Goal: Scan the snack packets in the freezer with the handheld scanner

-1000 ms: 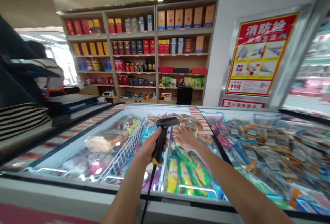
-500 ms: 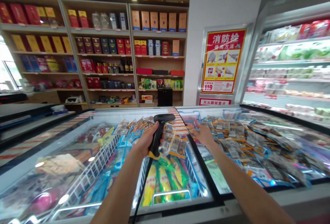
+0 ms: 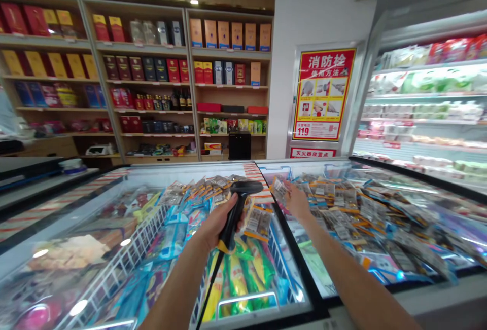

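Note:
My left hand (image 3: pixel 214 223) grips a black barcode scanner (image 3: pixel 239 203) with a yellow band and a cord hanging down, its head pointing away over the left chest freezer (image 3: pixel 160 289). My right hand (image 3: pixel 297 201) reaches into the right chest freezer (image 3: pixel 426 289) and holds a small clear packet (image 3: pixel 279 188) among several similar orange-striped packets. Green and yellow corn packs (image 3: pixel 243 277) lie in the left freezer, below the scanner.
White wire dividers (image 3: pixel 125 259) split the left freezer. Wooden shelves (image 3: pixel 152 81) with boxed goods and bottles fill the back wall. A red and yellow fire notice (image 3: pixel 322 96) hangs on the white pillar. An open refrigerated shelf unit (image 3: pixel 426 97) stands at right. A dark counter (image 3: pixel 34 178) is at left.
The view swung right, so the counter and the person at left left the frame. My right hand moved from the left freezer to the right one and took up a packet. The scanner stays gripped.

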`<move>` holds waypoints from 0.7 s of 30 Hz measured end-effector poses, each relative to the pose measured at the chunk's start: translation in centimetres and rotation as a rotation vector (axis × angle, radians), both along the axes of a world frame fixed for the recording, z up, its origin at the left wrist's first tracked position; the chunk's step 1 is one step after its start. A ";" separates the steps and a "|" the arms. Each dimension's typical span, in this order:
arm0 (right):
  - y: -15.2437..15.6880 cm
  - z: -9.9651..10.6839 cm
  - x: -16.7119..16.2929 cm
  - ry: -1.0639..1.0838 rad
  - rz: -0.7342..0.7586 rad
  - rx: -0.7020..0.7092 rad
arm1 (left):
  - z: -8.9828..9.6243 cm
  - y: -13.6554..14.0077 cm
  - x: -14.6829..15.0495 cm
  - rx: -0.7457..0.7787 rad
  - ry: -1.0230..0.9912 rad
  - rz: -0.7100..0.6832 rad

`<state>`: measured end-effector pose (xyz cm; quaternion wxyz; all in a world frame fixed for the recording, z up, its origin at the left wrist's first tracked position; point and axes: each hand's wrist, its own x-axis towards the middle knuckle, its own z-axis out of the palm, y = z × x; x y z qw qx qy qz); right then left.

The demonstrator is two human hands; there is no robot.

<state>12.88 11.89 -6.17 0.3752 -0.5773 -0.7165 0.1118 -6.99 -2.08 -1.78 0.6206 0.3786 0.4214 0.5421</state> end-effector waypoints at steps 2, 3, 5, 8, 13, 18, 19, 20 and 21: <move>0.0 0.0 0.1 0.330 0.057 -0.103 | -0.1 0.0 -0.5 -0.014 -0.013 0.022; 0.0 -0.2 0.1 0.493 0.098 -0.191 | -0.2 0.0 -0.8 -0.014 -0.018 0.028; 0.0 -0.5 -0.1 0.736 0.176 -0.348 | -0.2 0.1 -1.1 -0.008 -0.016 0.037; 0.0 -0.6 -0.1 0.863 0.210 -0.420 | -0.1 0.1 -1.0 -0.013 0.015 0.054; -0.2 0.6 1.7 0.612 0.188 -0.411 | 0.2 -0.3 -0.6 -0.015 0.044 0.080; -0.5 1.4 3.5 0.430 0.425 -0.534 | 0.1 -0.3 -0.6 -0.030 0.050 0.074; -0.5 1.4 3.5 0.509 0.453 -0.550 | 0.1 -0.3 -0.5 -0.032 0.056 0.075; -0.4 1.4 3.4 0.599 0.466 -0.555 | 0.0 -0.2 -0.4 -0.032 0.061 0.077; -0.4 1.4 3.2 0.681 0.467 -0.551 | 0.0 -0.2 -0.3 -0.030 0.063 0.081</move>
